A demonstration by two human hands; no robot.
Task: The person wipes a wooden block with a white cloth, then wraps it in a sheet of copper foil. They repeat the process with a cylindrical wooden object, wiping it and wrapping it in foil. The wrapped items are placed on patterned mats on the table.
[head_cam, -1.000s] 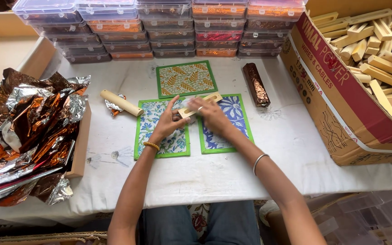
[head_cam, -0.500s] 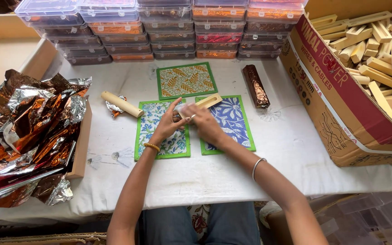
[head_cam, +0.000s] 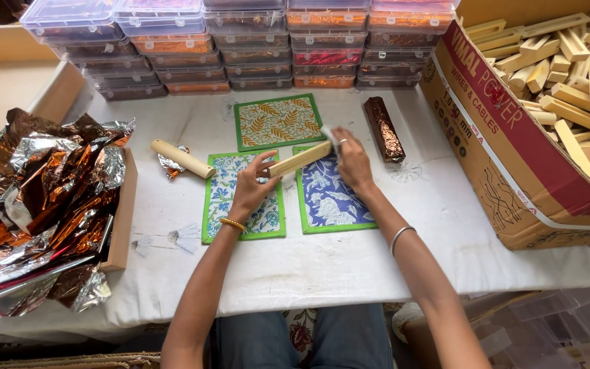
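Red-brown carton (head_cam: 513, 164) right, probably clear boxes (head_cam: 240, 41) behind

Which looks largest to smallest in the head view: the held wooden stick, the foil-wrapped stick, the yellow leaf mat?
1. yellow leaf mat
2. wooden stick held by both hands, and foil-wrapped stick: alike in length, so unranked.

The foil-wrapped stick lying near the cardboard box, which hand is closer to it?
Right. The right hand is just beside the foil-wrapped stick, at the end of the bare wooden stick. The left hand grips that stick's other end, farther away.
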